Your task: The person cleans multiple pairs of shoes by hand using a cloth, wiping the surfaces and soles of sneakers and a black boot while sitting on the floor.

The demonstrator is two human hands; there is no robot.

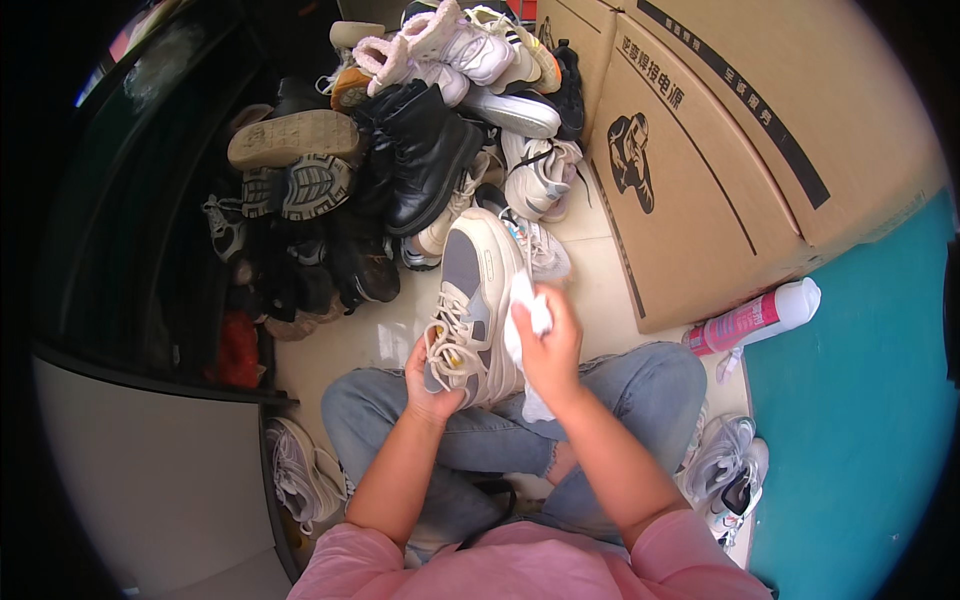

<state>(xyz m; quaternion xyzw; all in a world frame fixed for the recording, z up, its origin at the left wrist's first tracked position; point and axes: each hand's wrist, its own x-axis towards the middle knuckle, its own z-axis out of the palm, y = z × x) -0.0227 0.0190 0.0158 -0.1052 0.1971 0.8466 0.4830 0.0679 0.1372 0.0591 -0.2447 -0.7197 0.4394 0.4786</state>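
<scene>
A grey and cream lace-up sneaker (466, 259) is held above my crossed legs, its toe pointing away from me. My left hand (433, 386) grips it around the heel, and part of the fingers is hidden behind the shoe. In my right hand (553, 349) a white cloth (514, 341) is bunched, lying against the right side of the thick sole. One end of the cloth hangs down below my wrist. The cream laces (450, 345) lie loosely looped over the tongue.
Beyond my knees rises a heap of shoes with black leather boots (427, 154) and fleece-lined pale sneakers (465, 49). Cardboard boxes (675, 187) stand at right, near a pink and white spray can (754, 316). A dark cabinet (172, 225) borders the left. More sneakers (720, 457) sit at right.
</scene>
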